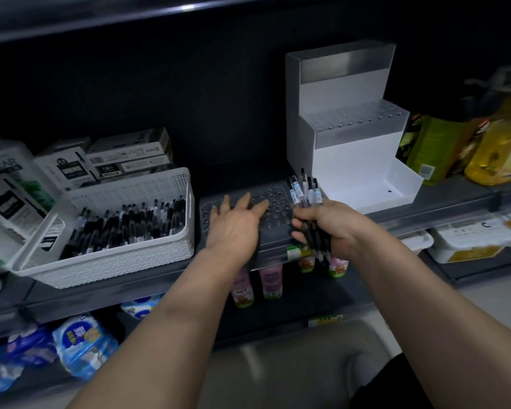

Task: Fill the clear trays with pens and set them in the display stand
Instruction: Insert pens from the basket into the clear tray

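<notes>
left grip (236, 222): fingers straight, spread, flat on clear tray (278, 199) | tray: lying at the shelf (101, 293) front edge, between white basket (115, 261) and display stand (351, 160) | right grip (328, 222): clamped round a bundle of pens (304, 187), upright over the tray's right end | basket: loose pens inside

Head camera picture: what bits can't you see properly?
Head view:
- pens: count unclear, the right hand wraps their middles.
- clear tray: left part hidden under the left hand.
- boxes: print too small, blurred.
- yellow bottle: cut off by right edge.
</notes>
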